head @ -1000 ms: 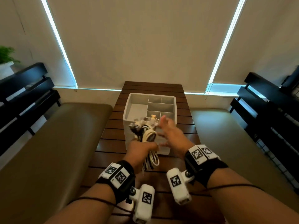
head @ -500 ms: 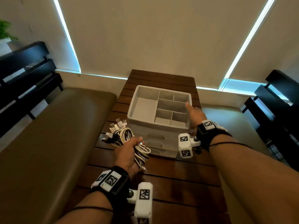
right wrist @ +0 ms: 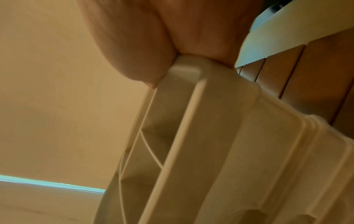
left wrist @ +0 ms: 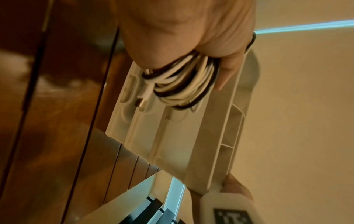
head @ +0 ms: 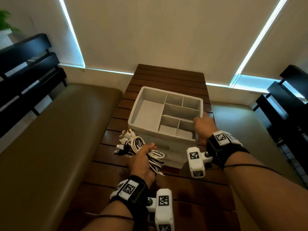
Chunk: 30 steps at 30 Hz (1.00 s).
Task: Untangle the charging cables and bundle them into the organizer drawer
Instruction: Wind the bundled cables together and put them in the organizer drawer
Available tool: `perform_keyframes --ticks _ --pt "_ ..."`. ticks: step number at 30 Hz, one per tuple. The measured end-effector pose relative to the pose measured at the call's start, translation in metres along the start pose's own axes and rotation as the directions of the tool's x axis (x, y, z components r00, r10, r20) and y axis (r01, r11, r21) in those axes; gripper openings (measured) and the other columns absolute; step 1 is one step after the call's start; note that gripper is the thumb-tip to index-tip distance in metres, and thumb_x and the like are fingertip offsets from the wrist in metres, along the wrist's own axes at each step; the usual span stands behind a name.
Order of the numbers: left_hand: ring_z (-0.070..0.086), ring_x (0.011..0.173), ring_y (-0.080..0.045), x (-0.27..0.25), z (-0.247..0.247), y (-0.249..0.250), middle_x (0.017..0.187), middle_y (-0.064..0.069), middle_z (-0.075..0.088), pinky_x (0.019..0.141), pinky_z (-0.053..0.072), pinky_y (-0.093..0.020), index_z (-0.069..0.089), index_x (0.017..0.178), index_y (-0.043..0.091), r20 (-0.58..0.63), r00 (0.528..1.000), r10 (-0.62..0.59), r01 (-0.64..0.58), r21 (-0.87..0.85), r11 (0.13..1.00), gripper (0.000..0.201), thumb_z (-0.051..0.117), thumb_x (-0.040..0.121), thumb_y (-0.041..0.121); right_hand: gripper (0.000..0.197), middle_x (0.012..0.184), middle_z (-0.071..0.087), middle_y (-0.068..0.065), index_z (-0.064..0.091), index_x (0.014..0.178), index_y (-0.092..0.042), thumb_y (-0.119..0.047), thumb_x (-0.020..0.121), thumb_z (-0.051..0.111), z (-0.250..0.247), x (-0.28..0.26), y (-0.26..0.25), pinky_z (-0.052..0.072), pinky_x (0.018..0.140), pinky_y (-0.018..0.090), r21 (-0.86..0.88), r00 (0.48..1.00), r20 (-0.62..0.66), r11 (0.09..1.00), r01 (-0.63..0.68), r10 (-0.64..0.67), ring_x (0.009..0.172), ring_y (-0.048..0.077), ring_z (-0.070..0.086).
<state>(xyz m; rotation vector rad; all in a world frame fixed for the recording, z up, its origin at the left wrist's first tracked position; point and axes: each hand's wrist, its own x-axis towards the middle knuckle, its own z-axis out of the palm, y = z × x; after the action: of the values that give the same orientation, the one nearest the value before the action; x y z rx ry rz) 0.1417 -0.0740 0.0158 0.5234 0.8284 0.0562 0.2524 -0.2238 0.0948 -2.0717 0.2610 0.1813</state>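
Firstly, left hand (head: 141,162): fingers curled round a bundle of charging cables (head: 133,147), black and white strands together. The palm hides the middle of the bundle; strand count cannot be told. Long axis runs from lower right to upper left in the head view: plug ends (head: 126,135) fan out at the upper left, loops (head: 156,160) hang at the lower right beside the wrist. In the left wrist view one white plug (left wrist: 142,98) dangles from the coils (left wrist: 182,84), in front of the drawer fronts.

Right hand (head: 204,129): grip closed on the near right corner of the organizer (head: 141,125), thumb over the rim, fingers down the outer wall and mostly hidden. The right wrist view shows the palm (right wrist: 162,37) pressed on the rim corner (right wrist: 185,66); fingertips out of sight.

Organizer: white, open top tray split into several compartments, nothing visible in them; drawer fronts (head: 173,155) below, partly covered by the cables. It stands on a slatted wooden worktop (head: 166,77). The cable bundle is just left of its near left corner, above the worktop.

Surroundings: padded bench (head: 50,139) left, dark slatted backrest (head: 25,64) beyond it, drawn blinds (head: 158,30) behind.
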Motion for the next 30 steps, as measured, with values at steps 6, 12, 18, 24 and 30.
perform_keyframes --ticks 6,12,18,24,30 --pt "0.059 0.06 -0.02 -0.023 -0.027 -0.018 0.073 -0.005 0.059 0.056 0.051 -0.029 0.058 0.071 0.013 0.003 0.999 -0.032 0.032 -0.199 0.979 0.013 0.064 0.083 0.011 0.037 0.113 0.061 0.008 0.054 0.126 -0.016 -0.008 0.091 0.045 0.006 -0.047 0.016 0.043 0.083 0.032 0.009 1.0 -0.006 1.0 0.003 -0.003 0.098 0.025 0.056" --pt "0.06 0.057 -0.021 -0.035 -0.035 -0.026 0.069 -0.005 0.058 0.058 0.053 -0.032 0.058 0.068 0.012 -0.002 1.0 -0.013 0.012 -0.265 0.964 0.013 0.065 0.079 0.01 0.035 0.119 0.061 0.016 0.052 0.127 -0.007 -0.007 0.093 0.044 0.008 -0.064 0.02 0.046 0.083 0.035 -0.029 0.999 -0.043 1.0 0.006 -0.007 0.104 0.033 0.059" --pt "0.061 0.053 -0.022 -0.038 -0.023 -0.021 0.068 -0.004 0.061 0.049 0.052 -0.029 0.061 0.072 0.011 -0.052 0.998 0.018 -0.032 -0.271 0.962 0.01 0.071 0.075 0.01 0.035 0.123 0.059 0.016 0.052 0.127 -0.006 -0.008 0.093 0.045 0.009 -0.071 0.019 0.039 0.081 0.029 -0.074 0.999 -0.037 0.997 0.001 -0.004 0.109 0.032 0.056" --pt "0.062 0.057 -0.022 -0.028 -0.028 -0.022 0.072 -0.005 0.06 0.049 0.053 -0.03 0.062 0.073 0.012 -0.036 0.997 0.064 -0.072 -0.266 0.961 0.01 0.072 0.076 0.01 0.039 0.121 0.06 0.011 0.051 0.13 -0.011 -0.007 0.092 0.045 0.01 -0.073 0.019 0.037 0.08 0.026 -0.023 0.998 -0.065 1.0 0.019 -0.02 0.098 0.024 0.054" --pt "0.067 0.067 -0.029 -0.025 -0.049 -0.033 0.081 -0.01 0.067 0.066 0.06 -0.045 0.066 0.081 0.01 -0.077 0.992 0.105 -0.119 -0.209 0.971 0.022 0.08 0.065 0.016 0.036 0.118 0.06 0.012 0.052 0.128 -0.011 -0.008 0.093 0.044 0.012 -0.071 0.02 0.04 0.079 0.028 -0.004 0.996 -0.094 1.0 0.001 -0.001 0.094 0.025 0.053"
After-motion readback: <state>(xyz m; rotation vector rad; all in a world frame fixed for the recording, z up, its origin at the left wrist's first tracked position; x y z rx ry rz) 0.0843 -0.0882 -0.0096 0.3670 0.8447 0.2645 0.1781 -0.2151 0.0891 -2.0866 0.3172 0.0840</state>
